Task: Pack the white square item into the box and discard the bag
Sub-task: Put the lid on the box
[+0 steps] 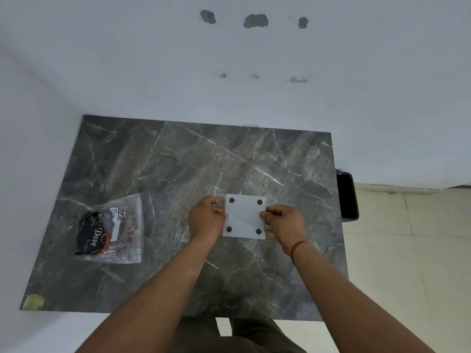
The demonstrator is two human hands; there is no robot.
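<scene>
A white square item [244, 216] with a black round pad at each corner sits at the middle of the grey marble table [178, 161]. My left hand [206, 218] grips its left edge and my right hand [283, 221] grips its right edge. Something white shows under the item at its right side; whether that is the box I cannot tell. A clear plastic bag [112, 229] lies flat on the table's left side, apart from both hands, with a black "Dove" pack inside it.
A black bin [347, 197] stands on the floor just past the table's right edge. White walls border the table at the back and left. A small greenish sticker [33, 301] marks the table's front left corner.
</scene>
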